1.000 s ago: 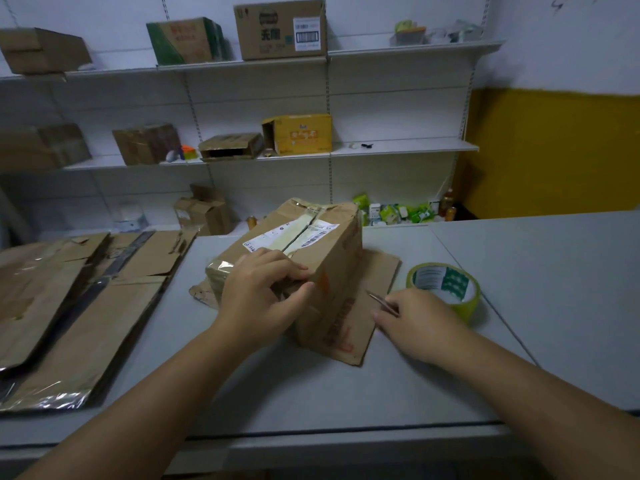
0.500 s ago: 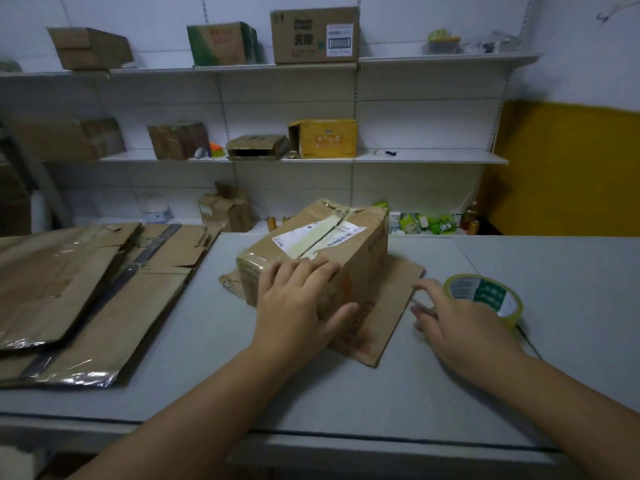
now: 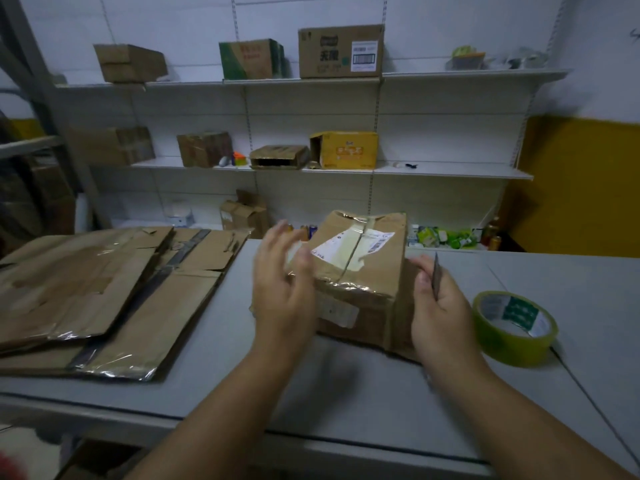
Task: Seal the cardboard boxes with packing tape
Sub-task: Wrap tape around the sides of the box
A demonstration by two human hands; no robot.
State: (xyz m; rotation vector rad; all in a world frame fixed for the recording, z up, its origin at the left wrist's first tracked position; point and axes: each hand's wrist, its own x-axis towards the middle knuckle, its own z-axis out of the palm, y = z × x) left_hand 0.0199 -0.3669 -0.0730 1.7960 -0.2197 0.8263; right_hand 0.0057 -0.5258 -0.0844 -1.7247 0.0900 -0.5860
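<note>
Cardboard is taking up the middle of the grey table (image 3: 346,393): a small brown box (image 3: 363,282) is sitting there, with a white shipping label (image 3: 349,244) and shiny clear tape running across its top. It is resting on a flat cardboard sheet (image 3: 403,327) that is sticking out beneath its right side.

I am holding my left hand (image 3: 282,299) up against the left side of the box, fingers straight and spread, gripping nothing. The hand is blurring, so I cannot tell whether my thumb is actually touching the box's top edge.

My right hand (image 3: 441,313) is hovering just beside the box's right side. I am pinching a thin dark tool (image 3: 437,277) between thumb and curled fingers, its tip pointing up and away from me. What kind of tool it is I cannot tell.

A green-and-yellow tape roll (image 3: 514,329) is lying flat on the table just to the right of that hand, apart from it.

A stack of flattened cartons (image 3: 104,296), some with tape glinting on them, is lying on the left part of the table, well apart from the box. Behind the table, white wall shelves (image 3: 450,171) are carrying several more cardboard boxes, among them a yellow carton (image 3: 346,150).
</note>
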